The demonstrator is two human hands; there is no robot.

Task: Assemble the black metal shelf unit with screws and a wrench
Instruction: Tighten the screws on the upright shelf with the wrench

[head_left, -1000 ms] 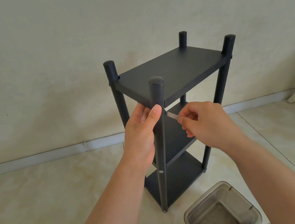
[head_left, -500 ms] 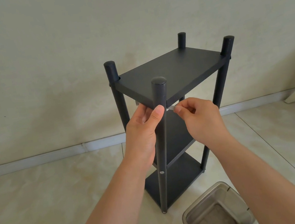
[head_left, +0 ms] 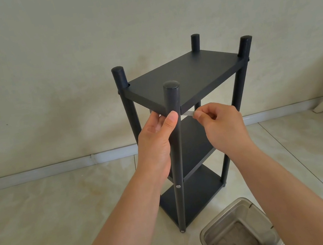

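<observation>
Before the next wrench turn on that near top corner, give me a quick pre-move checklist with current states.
1. Left hand grips the near post: ok.
2. Right hand pinches the wrench: ok.
3. Wrench tip reaches the post just under the top shelf: ok.
4. Wrench seated on a screw: cannot tell, the joint is hidden.
5. Shelf unit standing on the floor, all four posts up: ok.
6. Clear container beside the base, apart from it: ok.

Open floor left of the shelf unit (head_left: 181, 80); right side crowded.
A clear plastic bin (head_left: 238, 232) sits near its front-right; the wall (head_left: 58, 54) stands close behind.
</observation>
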